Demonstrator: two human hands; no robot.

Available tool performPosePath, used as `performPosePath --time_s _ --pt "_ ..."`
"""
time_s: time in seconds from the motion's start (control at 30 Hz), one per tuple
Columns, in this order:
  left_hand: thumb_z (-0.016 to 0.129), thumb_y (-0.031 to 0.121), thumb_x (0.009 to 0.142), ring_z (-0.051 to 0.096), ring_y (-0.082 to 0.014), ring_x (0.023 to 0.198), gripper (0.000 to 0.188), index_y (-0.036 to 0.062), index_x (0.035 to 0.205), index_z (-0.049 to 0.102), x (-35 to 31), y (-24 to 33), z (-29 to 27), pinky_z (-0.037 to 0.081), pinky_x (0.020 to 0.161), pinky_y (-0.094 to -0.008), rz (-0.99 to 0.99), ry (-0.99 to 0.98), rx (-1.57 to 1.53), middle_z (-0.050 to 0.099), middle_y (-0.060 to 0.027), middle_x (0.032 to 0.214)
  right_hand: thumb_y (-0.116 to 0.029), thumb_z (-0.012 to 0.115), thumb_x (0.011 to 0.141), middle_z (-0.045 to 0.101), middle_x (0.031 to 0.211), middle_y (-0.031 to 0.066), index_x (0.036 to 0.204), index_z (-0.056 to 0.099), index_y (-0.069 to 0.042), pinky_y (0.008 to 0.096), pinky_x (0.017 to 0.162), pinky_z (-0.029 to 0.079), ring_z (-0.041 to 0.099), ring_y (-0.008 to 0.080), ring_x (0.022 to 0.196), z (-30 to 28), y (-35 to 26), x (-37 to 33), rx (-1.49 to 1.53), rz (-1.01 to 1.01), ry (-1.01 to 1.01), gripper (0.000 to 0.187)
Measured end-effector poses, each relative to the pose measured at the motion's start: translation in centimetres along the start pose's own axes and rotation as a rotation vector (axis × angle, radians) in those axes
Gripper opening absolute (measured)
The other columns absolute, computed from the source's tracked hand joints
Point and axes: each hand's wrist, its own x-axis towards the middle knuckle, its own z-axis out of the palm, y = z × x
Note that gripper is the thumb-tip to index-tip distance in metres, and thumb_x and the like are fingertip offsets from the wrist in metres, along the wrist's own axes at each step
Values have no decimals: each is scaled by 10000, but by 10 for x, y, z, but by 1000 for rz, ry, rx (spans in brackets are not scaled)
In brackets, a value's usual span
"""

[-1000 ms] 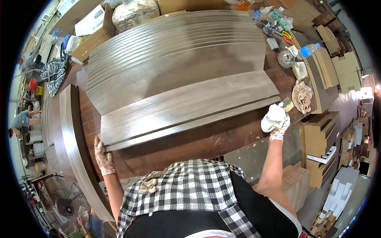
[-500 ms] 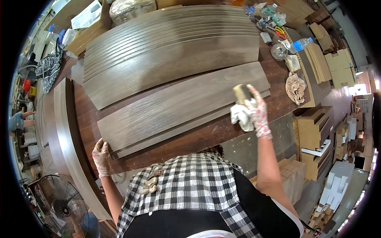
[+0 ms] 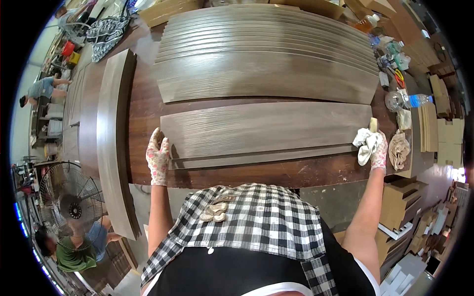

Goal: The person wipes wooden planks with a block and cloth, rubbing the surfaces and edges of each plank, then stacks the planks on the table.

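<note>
A long grey-brown wood-grain board lies across the dark table in front of me, with a narrow lower strip along its near edge. My left hand, in a flower-patterned glove, is at the board's left end. Its fingers point away from me, a little apart, and nothing shows in them. At the right end, my gloved right hand grips a crumpled white cloth together with a small yellowish block. The fingers are partly hidden behind the cloth.
Overlapping similar boards lie beyond. A stack of long panels stands at left, near a fan and a seated person. At right are a beige rag, a plastic bottle and yellow-red-handled scissors.
My right hand has carried the cloth and block to the board's right end. My left hand remains by the left end. The whole view has turned, with the board now lying more level.
</note>
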Motion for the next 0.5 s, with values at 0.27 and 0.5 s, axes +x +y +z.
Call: performPosePath --time_s 0.27,0.5 --pt "537 -1 837 456 -219 1178 447 -22 1267 417 -46 10 -13 352 992 -313 -34 6 132 480 -162 1259 -152 481 860 578 933 75 1142 505 2 268 704 471 562 141 787 -22 15 -47 -23 49 42 322" --pt "506 -44 837 425 -234 1203 471 -12 1290 384 -65 -4 -15 325 1013 -327 -152 61 -129 444 -173 1280 -135 469 862 578 925 70 1141 508 -4 266 684 478 565 143 780 -26 23 -65 150 126 113 311"
